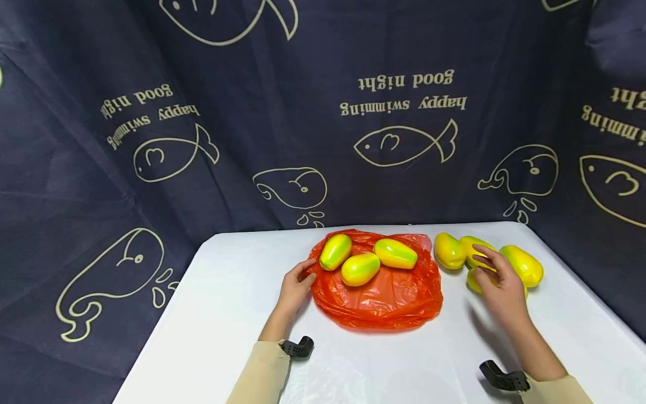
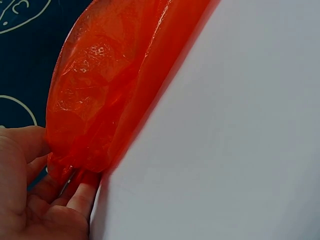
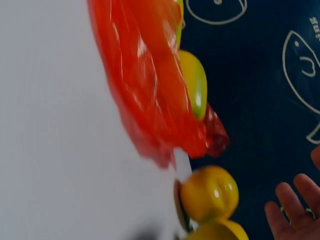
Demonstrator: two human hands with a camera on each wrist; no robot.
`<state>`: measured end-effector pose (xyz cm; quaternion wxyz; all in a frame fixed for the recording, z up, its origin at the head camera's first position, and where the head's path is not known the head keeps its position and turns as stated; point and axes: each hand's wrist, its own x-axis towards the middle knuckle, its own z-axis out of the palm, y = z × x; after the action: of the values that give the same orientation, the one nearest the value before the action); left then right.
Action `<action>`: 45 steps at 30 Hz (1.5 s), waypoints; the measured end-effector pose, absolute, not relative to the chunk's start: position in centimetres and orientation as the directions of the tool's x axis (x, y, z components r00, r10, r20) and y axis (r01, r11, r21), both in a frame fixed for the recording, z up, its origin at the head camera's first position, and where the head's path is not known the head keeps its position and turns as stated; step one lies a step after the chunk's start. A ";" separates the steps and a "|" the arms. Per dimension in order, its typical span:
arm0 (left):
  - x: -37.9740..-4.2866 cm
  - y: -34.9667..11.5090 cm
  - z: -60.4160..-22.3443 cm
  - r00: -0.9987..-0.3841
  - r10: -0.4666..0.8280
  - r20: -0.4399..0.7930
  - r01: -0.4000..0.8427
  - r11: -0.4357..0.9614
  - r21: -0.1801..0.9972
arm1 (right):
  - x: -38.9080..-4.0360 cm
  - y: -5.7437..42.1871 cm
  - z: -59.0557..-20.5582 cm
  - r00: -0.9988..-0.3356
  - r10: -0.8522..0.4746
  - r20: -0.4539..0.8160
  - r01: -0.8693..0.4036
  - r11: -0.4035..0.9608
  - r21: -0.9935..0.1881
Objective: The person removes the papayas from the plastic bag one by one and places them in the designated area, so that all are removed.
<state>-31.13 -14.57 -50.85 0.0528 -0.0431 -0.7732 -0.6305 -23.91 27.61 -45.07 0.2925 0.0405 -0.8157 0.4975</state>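
A red plastic bag (image 1: pixel 375 297) lies spread on the white table with its mouth rolled wide. Three yellow-green papayas (image 1: pixel 360 269) rest in it. At the bag's left rim, my left hand (image 1: pixel 294 289) pinches the plastic between thumb and fingers; the left wrist view shows the red film (image 2: pixel 100 95) running into the grip. Several more papayas (image 1: pixel 525 266) lie to the right of the bag. Over these my right hand (image 1: pixel 506 292) hovers with fingers spread and nothing held, partly hiding one papaya (image 1: pixel 473 280). The right wrist view shows its fingers (image 3: pixel 295 205) apart from the fruit.
A white table (image 1: pixel 217 292) carries everything, and its right edge runs close beyond the loose papayas. Behind and at both sides hangs a dark blue cloth (image 1: pixel 282 123) with fish and whale drawings. Black straps (image 1: pixel 504 379) sit on both wrists.
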 end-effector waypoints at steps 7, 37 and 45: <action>-31.0 -14.5 -50.6 -0.991 0.007 0.137 0.135 0.216 0.967 | -25.1 25.6 -45.6 -0.912 0.111 0.394 -0.289 0.508 -0.812; -31.0 -14.5 -50.8 -0.992 0.013 0.124 0.124 0.218 0.968 | -29.0 22.7 -48.3 -0.996 0.062 -0.062 0.075 0.251 -0.965; -31.1 -14.7 -50.8 -0.993 0.005 0.120 0.118 0.224 0.968 | -28.9 22.3 -48.5 -0.996 0.058 -0.061 0.072 0.216 -0.974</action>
<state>-31.06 -14.70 -50.80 0.0454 -0.0393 -0.7808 -0.6218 -28.85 22.34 -48.53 -0.0057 -0.0419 -0.7798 0.6246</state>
